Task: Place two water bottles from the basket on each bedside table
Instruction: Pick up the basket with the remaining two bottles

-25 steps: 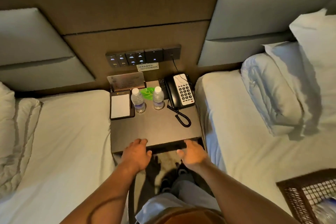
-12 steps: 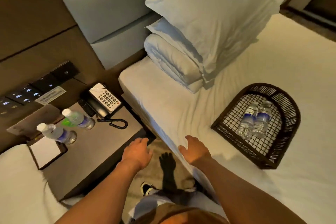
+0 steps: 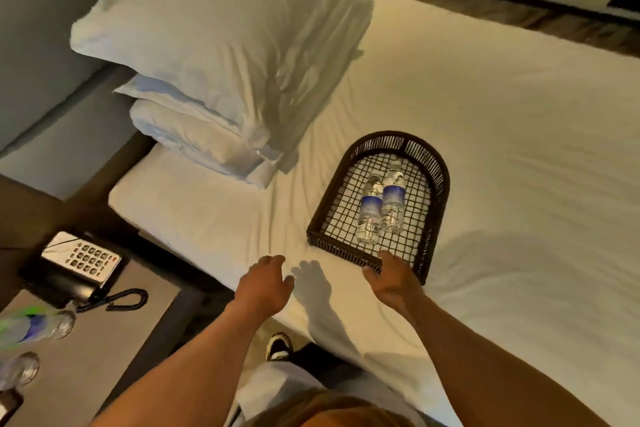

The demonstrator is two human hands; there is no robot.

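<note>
A dark wicker basket [image 3: 440, 166] lies on the right bed. In it two clear water bottles with blue labels, one [image 3: 370, 211] beside the other [image 3: 393, 201], lie on their sides and touch. My right hand [image 3: 391, 276] is at the basket's near rim with fingers spread, holding nothing. My left hand [image 3: 265, 282] hovers open over the bed's edge, left of the basket. At the bottom left, the dark bedside table [image 3: 104, 357] carries two more bottles, one [image 3: 38, 326] behind the other [image 3: 17, 371], both blurred.
A black and white telephone [image 3: 79, 262] with a coiled cord sits at the back of the bedside table. A pillow [image 3: 225, 28] on a folded duvet [image 3: 197, 135] lies at the head of the bed. My shoe [image 3: 278, 347] shows on the floor between table and bed.
My view has swung right from the bedside table to the bed. Both hands have left the table's front edge and reached toward the basket, the right one now at its rim.
</note>
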